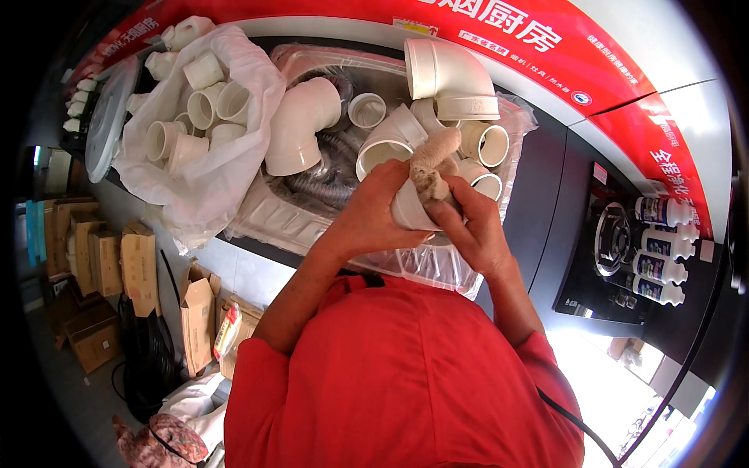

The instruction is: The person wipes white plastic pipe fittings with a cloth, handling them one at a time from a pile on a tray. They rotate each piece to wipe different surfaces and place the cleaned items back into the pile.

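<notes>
In front of my chest, my left hand (367,212) is wrapped round a white plastic pipe fitting (409,207). My right hand (477,232) grips a beige, soiled cloth (431,165), which is bunched up and pressed against the fitting's mouth. Part of the cloth sticks up above my fingers. Just beyond my hands, a sink basin wrapped in clear plastic (265,214) holds several white pipe fittings. Among them are a large elbow (300,125) on the left, another large elbow (452,78) at the back and a wide-mouthed fitting (390,144) in the middle.
Left of the basin, a white plastic bag (261,82) stands open with several smaller fittings inside. On the right, white bottles (662,242) stand beside a black gas hob (597,265). Cardboard boxes (140,265) crowd the floor at left. A black cable (694,343) hangs at right.
</notes>
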{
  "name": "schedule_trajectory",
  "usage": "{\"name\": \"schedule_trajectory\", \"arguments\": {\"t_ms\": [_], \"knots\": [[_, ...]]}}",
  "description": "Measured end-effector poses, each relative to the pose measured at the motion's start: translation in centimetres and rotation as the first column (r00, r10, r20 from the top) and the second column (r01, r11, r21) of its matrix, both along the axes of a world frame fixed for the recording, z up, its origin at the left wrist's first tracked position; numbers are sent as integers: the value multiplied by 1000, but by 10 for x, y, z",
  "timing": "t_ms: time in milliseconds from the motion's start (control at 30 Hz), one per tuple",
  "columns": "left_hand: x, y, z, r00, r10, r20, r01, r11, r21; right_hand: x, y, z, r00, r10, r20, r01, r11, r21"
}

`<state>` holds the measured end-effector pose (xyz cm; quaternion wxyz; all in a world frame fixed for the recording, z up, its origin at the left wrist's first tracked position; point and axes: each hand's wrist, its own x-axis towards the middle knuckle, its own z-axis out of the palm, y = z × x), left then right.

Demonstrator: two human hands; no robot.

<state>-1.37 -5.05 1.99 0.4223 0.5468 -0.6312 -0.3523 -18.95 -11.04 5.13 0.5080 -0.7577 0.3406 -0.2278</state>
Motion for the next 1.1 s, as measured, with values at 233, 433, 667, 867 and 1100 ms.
{"name": "schedule_trajectory", "arguments": {"t_ms": [233,433,667,867,1100], "knots": [[6,0,13,967,-1,254,35,991,-130,-17,-11,-3,964,247,94,-265,911,318],[7,-1,24,933,-124,339,158,985,-73,-18,-6,-15,922,386,24,-374,875,308],[1,3,25,936,-115,333,160,981,-112,-10,-4,-29,872,483,75,-476,802,361],[6,-6,15,1000,-18,-19,12,964,-264,-6,-1,-24,893,-192,407,-233,575,784],[-8,-9,-1,793,9,-609,-18,1000,-10,-4,17,-13,929,-54,366,-213,731,648]]}}
